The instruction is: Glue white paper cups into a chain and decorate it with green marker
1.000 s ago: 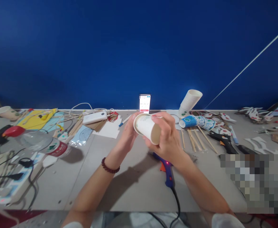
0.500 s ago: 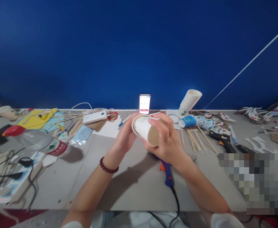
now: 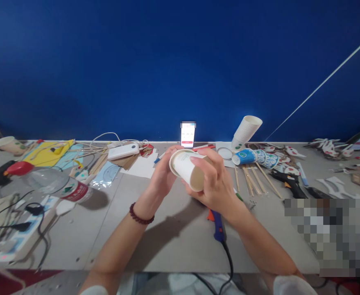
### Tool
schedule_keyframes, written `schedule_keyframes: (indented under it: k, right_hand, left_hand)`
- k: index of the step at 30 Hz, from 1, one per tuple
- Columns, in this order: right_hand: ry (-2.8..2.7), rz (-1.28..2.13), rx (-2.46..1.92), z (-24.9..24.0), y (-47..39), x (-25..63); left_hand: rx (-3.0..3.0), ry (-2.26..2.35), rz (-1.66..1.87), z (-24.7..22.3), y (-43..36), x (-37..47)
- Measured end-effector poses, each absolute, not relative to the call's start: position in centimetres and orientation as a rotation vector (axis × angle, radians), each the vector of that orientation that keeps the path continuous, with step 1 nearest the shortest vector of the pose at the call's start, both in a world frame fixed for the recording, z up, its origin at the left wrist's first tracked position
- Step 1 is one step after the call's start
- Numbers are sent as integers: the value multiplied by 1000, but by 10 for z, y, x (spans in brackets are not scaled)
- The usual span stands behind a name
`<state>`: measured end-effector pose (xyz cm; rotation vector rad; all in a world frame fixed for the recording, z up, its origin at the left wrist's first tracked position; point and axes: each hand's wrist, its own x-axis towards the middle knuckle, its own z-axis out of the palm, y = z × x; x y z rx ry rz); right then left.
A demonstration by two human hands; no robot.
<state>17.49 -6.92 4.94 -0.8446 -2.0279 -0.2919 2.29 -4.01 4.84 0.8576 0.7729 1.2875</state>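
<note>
Above the middle of the table, both hands hold a white paper cup (image 3: 186, 166) on its side. Its rim points left, and its tan bottom faces toward me on the right. My left hand (image 3: 163, 172) wraps round the rim end; some of its fingers are hidden behind the cup. My right hand (image 3: 215, 178) has its fingers curled over the bottom end, with one finger lying along the cup's side. On the table under my right forearm lies a blue glue gun (image 3: 218, 227), partly hidden, with an orange trigger and a black cord.
A leaning stack of paper cups (image 3: 246, 130) stands behind wooden sticks (image 3: 250, 180) and blue patterned cups (image 3: 244, 157). A lit phone (image 3: 187, 136) leans on the wall. To the left are a power bank (image 3: 123, 151), a plastic bottle (image 3: 57, 184) and a power strip (image 3: 29, 233). A black glue gun (image 3: 290, 184) lies right.
The cup has tilted slightly in my hands, its bottom end turning a little more toward me. Both hands stay in nearly the same place.
</note>
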Motion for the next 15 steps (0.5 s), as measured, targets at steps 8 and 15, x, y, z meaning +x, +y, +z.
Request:
schedule_keyframes:
  k: [8, 15]
  right_hand:
    - [-1955, -220, -904, 56, -70, 176]
    - [-1897, -189, -915, 56, -68, 179]
  left_hand:
    - [987, 687, 1283, 48, -41, 20]
    - [1072, 595, 1193, 48, -37, 10]
